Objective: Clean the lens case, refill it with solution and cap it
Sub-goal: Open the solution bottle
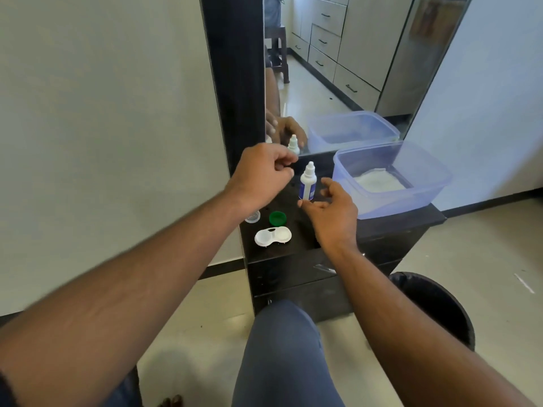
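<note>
While solution bottle [308, 182] stands upright, R hand [332, 212] spread beside it (not touching), L hand [261, 174] curled, grip unclear

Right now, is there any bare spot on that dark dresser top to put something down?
Little. A bare strip runs along the dresser top's front edge, between the lens case and the blue tub. The left end is crowded: case, green cap, clear cap. The solution bottle stands mid-top between both hands.

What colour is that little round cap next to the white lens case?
Green. The cap lies just behind the lens case, seen best in the head view.
</note>
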Demonstrator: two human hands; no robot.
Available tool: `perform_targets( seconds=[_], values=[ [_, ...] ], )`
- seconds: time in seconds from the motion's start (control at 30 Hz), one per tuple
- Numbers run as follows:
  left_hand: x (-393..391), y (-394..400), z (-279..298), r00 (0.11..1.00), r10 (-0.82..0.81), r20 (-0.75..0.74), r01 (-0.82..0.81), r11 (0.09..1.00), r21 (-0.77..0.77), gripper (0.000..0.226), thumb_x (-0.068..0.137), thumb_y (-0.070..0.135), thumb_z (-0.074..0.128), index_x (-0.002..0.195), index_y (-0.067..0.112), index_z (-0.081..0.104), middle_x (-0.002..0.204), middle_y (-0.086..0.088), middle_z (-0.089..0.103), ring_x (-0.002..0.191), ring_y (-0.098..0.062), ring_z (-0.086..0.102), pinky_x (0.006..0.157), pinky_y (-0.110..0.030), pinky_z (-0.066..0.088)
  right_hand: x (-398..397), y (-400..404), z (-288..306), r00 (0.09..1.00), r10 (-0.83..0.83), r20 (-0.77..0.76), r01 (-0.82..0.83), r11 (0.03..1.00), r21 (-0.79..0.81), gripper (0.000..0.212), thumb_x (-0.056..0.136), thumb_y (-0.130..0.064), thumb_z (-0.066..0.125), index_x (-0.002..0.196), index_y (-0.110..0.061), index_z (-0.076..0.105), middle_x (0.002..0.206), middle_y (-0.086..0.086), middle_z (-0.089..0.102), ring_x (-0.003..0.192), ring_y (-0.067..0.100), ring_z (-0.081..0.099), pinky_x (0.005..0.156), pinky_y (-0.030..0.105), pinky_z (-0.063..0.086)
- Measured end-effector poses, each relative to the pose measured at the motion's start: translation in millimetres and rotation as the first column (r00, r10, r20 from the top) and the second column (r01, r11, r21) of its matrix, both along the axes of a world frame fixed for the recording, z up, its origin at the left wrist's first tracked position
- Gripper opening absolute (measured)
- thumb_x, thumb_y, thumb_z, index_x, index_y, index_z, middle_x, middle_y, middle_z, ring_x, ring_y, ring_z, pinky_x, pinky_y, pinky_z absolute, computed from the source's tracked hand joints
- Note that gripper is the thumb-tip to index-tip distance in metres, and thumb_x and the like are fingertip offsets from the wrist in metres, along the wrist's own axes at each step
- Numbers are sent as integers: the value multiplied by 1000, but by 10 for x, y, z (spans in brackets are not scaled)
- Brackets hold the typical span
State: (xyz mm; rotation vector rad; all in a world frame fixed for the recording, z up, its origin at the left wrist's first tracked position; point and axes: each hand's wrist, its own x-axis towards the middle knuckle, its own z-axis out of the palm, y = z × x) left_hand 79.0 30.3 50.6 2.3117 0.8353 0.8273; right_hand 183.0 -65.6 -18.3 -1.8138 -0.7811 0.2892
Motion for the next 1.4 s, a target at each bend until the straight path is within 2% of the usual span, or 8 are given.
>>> perform_targets(
  seconds=[0.13,0.23,0.37,0.73,0.93,1.1,1.3,1.4],
  values=[
    [196,89,-145,995,-100,18,102,981,-163,45,89,12,65,133,16,57,124,-1,65,104,-7,64,94,-20,48,51,148,23,995,88,39,-86,996,-31,38,81,-26,73,116,-21,57,102,-9,63,91,8,61,77,14,45],
    [254,107,-254,990,-112,81,129,962,-242,44,93,6,58,135,16,55,132,-1,61,119,-9,57,104,-24,43,140,240,-3,994,104,26,-103,993,-52,31,82,-26,72,110,-18,65,99,-3,69,88,9,62,81,25,49],
    [247,125,-320,981,-149,122,179,940,-291,40,94,2,55,132,15,58,129,3,61,115,1,54,93,-6,41,161,213,-7,988,153,26,-150,984,-94,33,82,-26,72,113,-17,67,104,-1,70,95,11,61,90,29,47],
    [264,65,-473,983,-70,172,77,996,-37,28,91,2,61,117,9,68,107,3,66,95,-2,59,69,4,42,162,184,-7,978,208,30,-204,974,-99,32,82,-23,72,114,-21,68,102,-4,72,96,8,63,96,38,49],
    [287,115,-445,989,-3,150,2,1000,2,21,80,22,77,98,12,70,87,-1,70,73,-1,60,66,-6,47,151,191,-1,981,186,61,-177,976,-124,26,83,-24,71,108,-15,70,91,-3,68,82,8,60,90,36,52],
    [268,83,-418,990,-106,91,118,983,-142,68,78,26,79,139,25,48,127,3,59,109,-4,53,81,-8,42,154,191,-13,983,177,41,-171,979,-109,26,83,-20,70,109,-15,70,102,1,72,95,11,64,93,36,51],
    [205,-39,-491,970,140,197,-141,990,-8,46,88,32,68,131,18,59,100,3,71,91,-6,63,81,-19,53,150,200,-24,979,194,60,-187,976,-115,32,83,-24,71,114,-19,68,102,-2,72,92,10,63,95,37,50],
    [225,-15,-500,979,63,194,-68,998,17,45,92,30,61,136,21,54,117,2,67,109,-10,60,91,-25,51,158,201,-23,978,198,65,-190,975,-111,31,84,-24,70,114,-19,68,102,-2,72,93,10,64,95,37,51]
  ],
)
